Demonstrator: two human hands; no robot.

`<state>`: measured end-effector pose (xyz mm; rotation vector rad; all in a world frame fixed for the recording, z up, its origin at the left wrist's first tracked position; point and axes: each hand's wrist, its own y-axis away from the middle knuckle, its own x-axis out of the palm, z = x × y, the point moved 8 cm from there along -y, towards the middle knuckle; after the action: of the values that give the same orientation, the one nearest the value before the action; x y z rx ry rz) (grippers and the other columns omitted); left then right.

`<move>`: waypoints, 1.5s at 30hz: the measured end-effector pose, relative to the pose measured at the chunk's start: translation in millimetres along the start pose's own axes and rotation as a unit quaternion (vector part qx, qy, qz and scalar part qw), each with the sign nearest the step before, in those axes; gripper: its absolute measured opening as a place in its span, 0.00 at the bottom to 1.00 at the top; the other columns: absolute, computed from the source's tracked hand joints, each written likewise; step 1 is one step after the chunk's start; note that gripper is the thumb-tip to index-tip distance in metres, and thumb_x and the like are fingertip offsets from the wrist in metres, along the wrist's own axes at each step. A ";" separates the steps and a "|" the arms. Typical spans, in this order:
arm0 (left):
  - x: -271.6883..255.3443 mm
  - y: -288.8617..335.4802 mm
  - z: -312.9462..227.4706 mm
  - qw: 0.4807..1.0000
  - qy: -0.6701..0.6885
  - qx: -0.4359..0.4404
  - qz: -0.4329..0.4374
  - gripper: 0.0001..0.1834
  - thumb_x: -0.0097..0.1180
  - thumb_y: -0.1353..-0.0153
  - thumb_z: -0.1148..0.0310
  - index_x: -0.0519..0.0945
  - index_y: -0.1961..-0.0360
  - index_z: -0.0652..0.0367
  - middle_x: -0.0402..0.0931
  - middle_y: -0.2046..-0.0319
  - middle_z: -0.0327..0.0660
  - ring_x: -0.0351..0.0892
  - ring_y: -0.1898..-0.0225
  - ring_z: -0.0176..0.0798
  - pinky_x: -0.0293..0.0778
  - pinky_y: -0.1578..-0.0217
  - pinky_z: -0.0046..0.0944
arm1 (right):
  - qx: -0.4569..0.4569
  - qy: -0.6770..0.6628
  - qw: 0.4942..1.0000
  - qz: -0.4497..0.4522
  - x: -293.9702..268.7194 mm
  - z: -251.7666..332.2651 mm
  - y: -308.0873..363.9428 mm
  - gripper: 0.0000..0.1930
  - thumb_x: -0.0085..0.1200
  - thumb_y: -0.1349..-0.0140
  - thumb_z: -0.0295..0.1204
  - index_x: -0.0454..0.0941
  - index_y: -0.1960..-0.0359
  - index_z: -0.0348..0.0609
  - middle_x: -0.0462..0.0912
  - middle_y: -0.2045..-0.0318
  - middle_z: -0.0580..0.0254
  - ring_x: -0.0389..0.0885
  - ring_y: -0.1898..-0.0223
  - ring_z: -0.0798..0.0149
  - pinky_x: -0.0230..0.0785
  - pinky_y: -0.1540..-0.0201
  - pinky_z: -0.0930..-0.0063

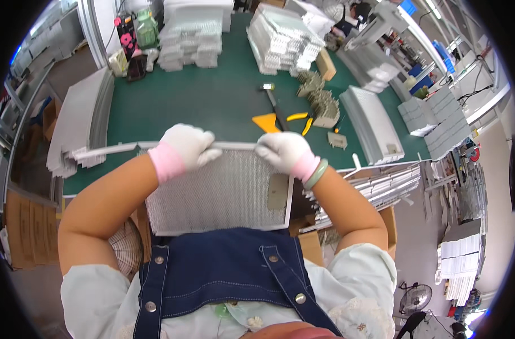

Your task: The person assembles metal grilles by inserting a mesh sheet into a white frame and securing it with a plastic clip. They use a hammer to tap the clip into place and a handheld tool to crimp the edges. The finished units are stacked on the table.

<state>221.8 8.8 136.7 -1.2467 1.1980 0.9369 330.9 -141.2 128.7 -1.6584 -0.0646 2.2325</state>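
Observation:
A rectangular metal mesh filter panel (218, 195) with a pale frame leans between the table's near edge and my body. A grey-green plate sits in its right part. My left hand (187, 146), in a white glove with a pink cuff, is closed on its far edge. At the far right corner my right hand (284, 151), gloved alike, pinches that same edge. A thin light metal strip (109, 150) runs along the far edge and sticks out to the left past my left hand. My fingers hide how strip and panel meet.
On the green table (184, 101) lie a hammer (275, 107), yellow-handled pliers (304, 121), an orange scraper (266, 122) and several small metal plates (322, 104). Stacked panels stand left (82, 118), at the back (192, 39) and right (373, 124). A fan (124, 246) is below left.

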 end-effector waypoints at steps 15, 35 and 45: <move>80.9 -43.7 -6.4 0.991 0.027 -0.060 0.119 0.22 0.45 0.31 0.50 0.79 0.66 0.57 0.81 0.73 0.48 0.81 0.67 0.55 0.76 0.64 0.52 | 0.464 0.116 0.870 0.118 66.8 -147.1 -14.1 0.26 0.63 0.45 0.51 0.83 0.52 0.44 0.84 0.51 0.51 0.83 0.49 0.52 0.75 0.47 0.61; 138.4 -85.0 -26.3 0.987 0.072 0.010 0.140 0.20 0.41 0.30 0.56 0.79 0.59 0.60 0.80 0.65 0.54 0.80 0.59 0.57 0.74 0.55 0.53 | 0.236 0.242 0.941 -0.002 75.3 -5.2 120.5 0.17 0.48 0.40 0.26 0.71 0.49 0.33 0.81 0.57 0.47 0.85 0.72 0.56 0.77 0.74 0.63; 144.5 -89.9 -20.8 0.993 0.019 0.055 0.098 0.20 0.41 0.29 0.55 0.73 0.70 0.60 0.77 0.75 0.54 0.78 0.69 0.61 0.72 0.66 0.58 | 0.382 0.093 0.915 0.089 144.2 -63.1 72.1 0.27 0.50 0.38 0.27 0.65 0.40 0.21 0.71 0.43 0.26 0.86 0.63 0.52 0.79 0.64 0.63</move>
<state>331.2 -37.1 12.9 -1.0769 1.4020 0.9787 335.7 -175.0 -41.1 -1.4300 0.9186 1.8208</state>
